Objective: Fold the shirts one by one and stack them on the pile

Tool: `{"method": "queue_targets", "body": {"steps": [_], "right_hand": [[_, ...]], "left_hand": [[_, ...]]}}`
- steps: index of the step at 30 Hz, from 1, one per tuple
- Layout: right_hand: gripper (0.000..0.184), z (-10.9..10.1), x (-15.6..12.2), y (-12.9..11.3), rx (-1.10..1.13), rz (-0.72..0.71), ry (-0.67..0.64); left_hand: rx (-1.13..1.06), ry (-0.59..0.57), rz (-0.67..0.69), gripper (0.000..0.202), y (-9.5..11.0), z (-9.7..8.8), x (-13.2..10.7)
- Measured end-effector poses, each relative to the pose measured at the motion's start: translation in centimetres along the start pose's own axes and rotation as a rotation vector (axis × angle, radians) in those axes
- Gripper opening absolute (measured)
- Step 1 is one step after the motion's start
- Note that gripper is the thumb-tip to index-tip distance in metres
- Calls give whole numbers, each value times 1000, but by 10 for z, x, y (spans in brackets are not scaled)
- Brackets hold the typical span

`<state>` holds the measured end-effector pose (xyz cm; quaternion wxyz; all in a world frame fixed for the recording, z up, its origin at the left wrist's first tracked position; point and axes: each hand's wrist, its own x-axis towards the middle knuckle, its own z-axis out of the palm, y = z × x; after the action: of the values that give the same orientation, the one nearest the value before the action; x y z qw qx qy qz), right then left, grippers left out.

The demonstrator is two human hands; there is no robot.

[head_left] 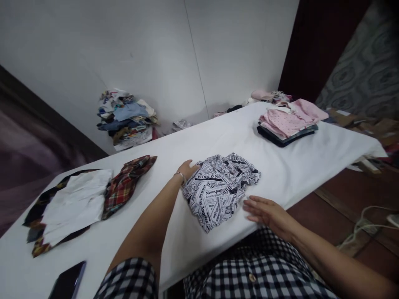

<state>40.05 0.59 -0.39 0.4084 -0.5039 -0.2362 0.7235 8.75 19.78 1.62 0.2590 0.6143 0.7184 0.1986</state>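
Observation:
A black-and-white newspaper-print garment (220, 189) lies folded on the white table (193, 145) in front of me. My left hand (186, 169) rests at its left edge, fingers curled on the cloth. My right hand (264, 211) lies flat at the garment's near right corner, fingers stretched out and touching its edge. Neither hand lifts anything.
A red plaid garment (126, 182) and a white cloth (75, 203) over dark fabric lie at the left. A stack of folded pink and dark clothes (288, 122) sits far right. A heap of clothes (126, 118) lies by the wall. A dark phone (67, 282) sits near the front edge. Cables (364, 226) lie on the floor.

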Motion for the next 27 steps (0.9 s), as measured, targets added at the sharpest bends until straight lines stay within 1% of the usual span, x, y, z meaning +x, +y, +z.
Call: {"method": "queue_targets", "body": {"steps": [2, 5, 7, 9, 11, 14, 16, 17, 19, 21, 23, 25, 27], "right_hand": [[36, 12, 0, -3, 68, 43, -62], [30, 32, 7, -4, 83, 64, -123], [28, 45, 14, -2, 80, 114, -118], [29, 55, 22, 2, 60, 154, -95], [31, 62, 30, 6, 34, 158, -86], [27, 68, 39, 13, 11, 93, -59], [23, 69, 40, 16, 0, 26, -18], [22, 69, 39, 16, -5, -11, -4], [27, 67, 38, 12, -24, -84, -9], [30, 65, 39, 0, -61, -146, -33], [27, 65, 46, -22, -116, -197, -38], [24, 66, 56, -52, -188, -282, -31], [23, 71, 65, -88, -278, -449, -18]], "left_hand": [[6, -65, -20, 71, 8, 6, 14], [26, -119, -25, 67, 15, 9, 27], [29, -155, -36, 61, 18, 8, 31], [27, -203, -66, 52, 20, 8, 33], [14, -245, -94, 44, 21, 8, 33], [-60, -290, -62, 35, 19, 6, 32], [-143, -333, -26, 34, 13, 3, 30], [-203, -358, -18, 35, 9, 1, 29], [-380, -405, -34, 37, 0, -3, 25], [-610, -442, -65, 41, -6, -8, 21], [-814, -447, -69, 43, -3, -17, 17], [-948, -387, -8, 43, 7, -32, 15], [-1032, -255, 131, 44, 22, -54, 13]]}}
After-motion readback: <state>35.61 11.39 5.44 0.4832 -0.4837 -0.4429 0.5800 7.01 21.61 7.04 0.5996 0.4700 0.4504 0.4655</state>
